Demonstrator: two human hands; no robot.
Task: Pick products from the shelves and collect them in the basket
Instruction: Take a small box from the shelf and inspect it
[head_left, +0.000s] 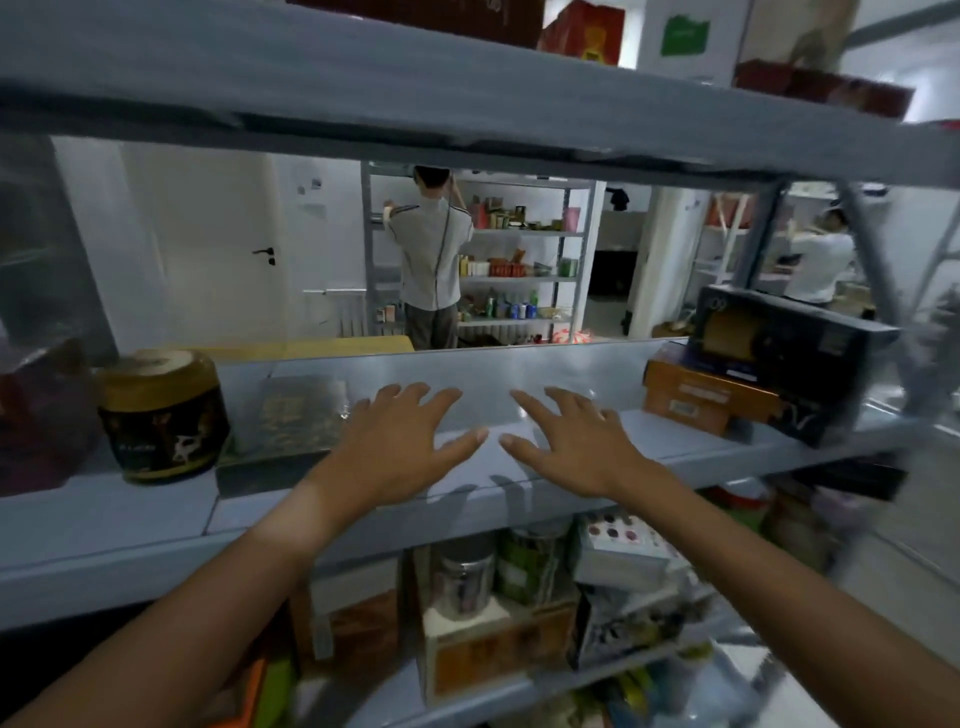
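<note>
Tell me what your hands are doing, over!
Left hand and right hand open, fingers spread over the bare middle shelf. Nothing held. Gold-lidded black jar left, stacked boxes right. No basket in view.

No text can be read with any certainty. The black-and-gold jar (163, 415) at the left of the middle shelf (519, 441) bears pale figures and a small label line too blurred to make out. The black box (784, 358) at the right shows a large pale mark like a "V" near its lower corner. A green sign (684, 35) on the white box (691, 39) on the top shelf is illegible.
</note>
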